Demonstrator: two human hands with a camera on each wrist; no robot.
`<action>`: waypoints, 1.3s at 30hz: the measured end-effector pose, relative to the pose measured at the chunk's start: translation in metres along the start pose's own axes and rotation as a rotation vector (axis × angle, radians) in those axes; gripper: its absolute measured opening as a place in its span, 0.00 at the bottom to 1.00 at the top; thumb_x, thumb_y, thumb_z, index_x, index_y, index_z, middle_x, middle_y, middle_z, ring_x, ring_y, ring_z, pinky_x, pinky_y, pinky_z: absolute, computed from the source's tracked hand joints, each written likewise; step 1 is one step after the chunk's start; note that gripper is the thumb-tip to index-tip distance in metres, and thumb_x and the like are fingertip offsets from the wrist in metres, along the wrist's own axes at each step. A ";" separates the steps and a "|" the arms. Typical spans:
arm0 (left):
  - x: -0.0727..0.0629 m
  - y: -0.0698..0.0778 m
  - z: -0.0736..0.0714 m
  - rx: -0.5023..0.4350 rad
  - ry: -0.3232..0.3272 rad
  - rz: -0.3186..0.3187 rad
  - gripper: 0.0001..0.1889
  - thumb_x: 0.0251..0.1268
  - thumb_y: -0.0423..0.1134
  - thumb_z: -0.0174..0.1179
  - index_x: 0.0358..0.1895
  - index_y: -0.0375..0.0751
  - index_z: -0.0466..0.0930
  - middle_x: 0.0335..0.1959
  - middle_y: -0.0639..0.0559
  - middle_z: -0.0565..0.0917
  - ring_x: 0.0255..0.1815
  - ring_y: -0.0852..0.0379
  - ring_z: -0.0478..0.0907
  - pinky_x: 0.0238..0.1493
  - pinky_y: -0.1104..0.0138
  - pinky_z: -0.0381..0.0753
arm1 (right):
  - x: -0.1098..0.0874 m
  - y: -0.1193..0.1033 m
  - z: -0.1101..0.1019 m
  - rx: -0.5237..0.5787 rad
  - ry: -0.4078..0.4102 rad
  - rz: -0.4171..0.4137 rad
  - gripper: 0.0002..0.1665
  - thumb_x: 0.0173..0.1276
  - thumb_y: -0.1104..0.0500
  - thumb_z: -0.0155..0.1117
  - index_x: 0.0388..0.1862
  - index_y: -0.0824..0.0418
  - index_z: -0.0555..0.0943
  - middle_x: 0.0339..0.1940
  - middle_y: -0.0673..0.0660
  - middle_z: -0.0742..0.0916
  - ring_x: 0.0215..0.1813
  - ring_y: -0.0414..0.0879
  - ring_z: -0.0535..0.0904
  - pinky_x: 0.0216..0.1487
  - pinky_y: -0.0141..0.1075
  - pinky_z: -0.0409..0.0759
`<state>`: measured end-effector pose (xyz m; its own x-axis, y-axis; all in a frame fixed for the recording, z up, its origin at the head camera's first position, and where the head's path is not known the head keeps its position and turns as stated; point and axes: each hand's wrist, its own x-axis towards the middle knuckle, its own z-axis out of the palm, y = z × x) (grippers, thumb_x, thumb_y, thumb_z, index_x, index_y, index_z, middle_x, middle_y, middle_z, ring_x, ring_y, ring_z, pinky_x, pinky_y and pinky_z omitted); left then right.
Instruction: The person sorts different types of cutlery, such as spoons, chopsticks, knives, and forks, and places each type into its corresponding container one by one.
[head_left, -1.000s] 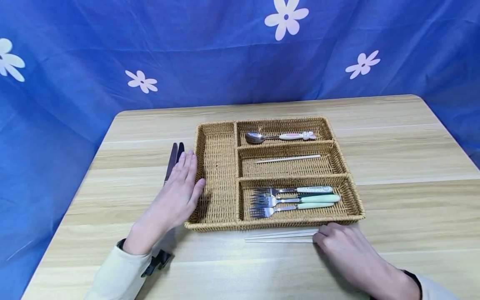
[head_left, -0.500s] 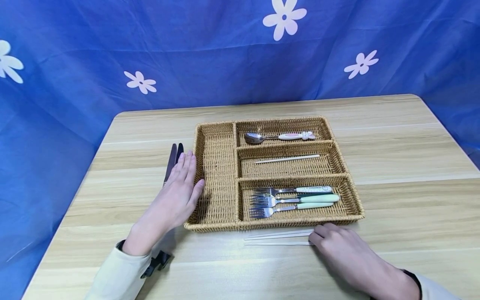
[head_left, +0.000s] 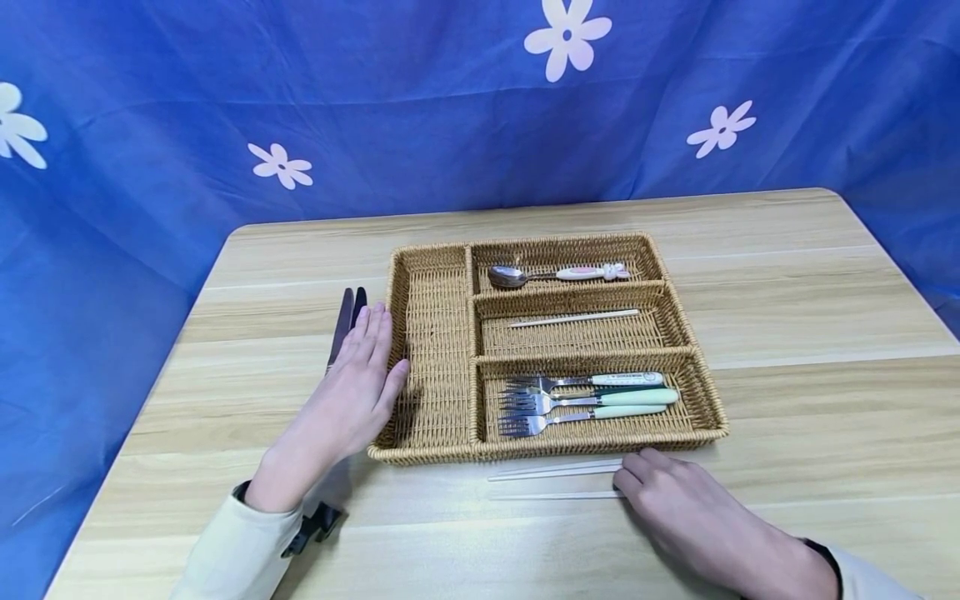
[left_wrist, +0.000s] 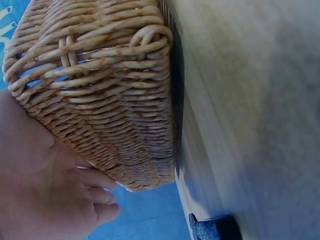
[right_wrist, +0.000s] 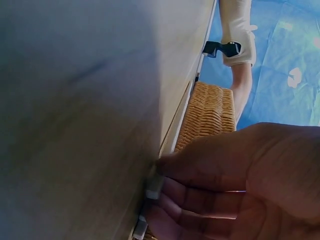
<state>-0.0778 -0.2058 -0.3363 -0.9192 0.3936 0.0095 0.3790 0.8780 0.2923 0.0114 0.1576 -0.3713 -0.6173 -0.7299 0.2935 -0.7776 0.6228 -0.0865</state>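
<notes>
In the head view my left hand (head_left: 358,392) lies with straight fingers along the left rim of a wicker cutlery tray (head_left: 435,454), its thumb over the edge. My right hand (head_left: 686,508) is at the tray's front, low over the table, its thumb and fingers pinching a white chopstick (head_left: 555,496) by the right end. Just behind, more white chopsticks (head_left: 555,472) lie close together, their right ends under the same fingers. In the right wrist view, chopstick ends (right_wrist: 154,188) show between the curled fingers.
Inside the tray are a spoon (head_left: 510,277) at the back, a single chopstick (head_left: 577,318) in the middle compartment and several forks (head_left: 536,404) in front. Two dark knife blades (head_left: 342,323) stick out beside my left hand. A blue flowered cloth (head_left: 450,125) hangs behind the table.
My right hand has slid slightly left and toward me, drawing the nearest chopstick away from the others, so the gap between them is wider. My left hand has stayed put.
</notes>
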 end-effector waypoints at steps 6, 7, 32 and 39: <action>0.000 -0.001 0.000 0.005 -0.003 -0.002 0.34 0.80 0.46 0.33 0.73 0.23 0.33 0.76 0.34 0.32 0.77 0.41 0.27 0.76 0.52 0.32 | 0.001 -0.004 -0.003 -0.026 -0.011 -0.052 0.19 0.40 0.74 0.44 0.33 0.61 0.73 0.30 0.49 0.73 0.33 0.42 0.67 0.32 0.36 0.75; 0.000 -0.001 0.000 0.006 -0.002 -0.002 0.35 0.80 0.46 0.33 0.73 0.23 0.33 0.76 0.34 0.32 0.77 0.41 0.27 0.76 0.52 0.32 | 0.002 -0.005 -0.004 -0.026 -0.002 -0.062 0.20 0.42 0.74 0.41 0.34 0.61 0.72 0.31 0.48 0.72 0.33 0.42 0.66 0.33 0.36 0.74; -0.002 -0.002 0.000 0.003 0.002 -0.001 0.36 0.78 0.43 0.40 0.73 0.23 0.34 0.76 0.33 0.32 0.77 0.40 0.28 0.76 0.51 0.34 | 0.027 0.010 -0.033 -0.137 0.270 -0.065 0.16 0.58 0.72 0.33 0.36 0.68 0.71 0.32 0.57 0.73 0.35 0.53 0.68 0.36 0.45 0.66; 0.001 -0.002 0.001 0.018 0.002 0.004 0.36 0.78 0.45 0.39 0.74 0.23 0.34 0.76 0.34 0.32 0.77 0.41 0.27 0.76 0.51 0.34 | 0.034 0.035 -0.036 -0.052 0.239 -0.027 0.27 0.34 0.73 0.36 0.38 0.70 0.70 0.33 0.58 0.72 0.35 0.54 0.66 0.34 0.44 0.62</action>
<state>-0.0791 -0.2071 -0.3380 -0.9180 0.3963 0.0119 0.3840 0.8813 0.2752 -0.0321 0.1650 -0.3300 -0.5456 -0.6630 0.5126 -0.7823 0.6223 -0.0278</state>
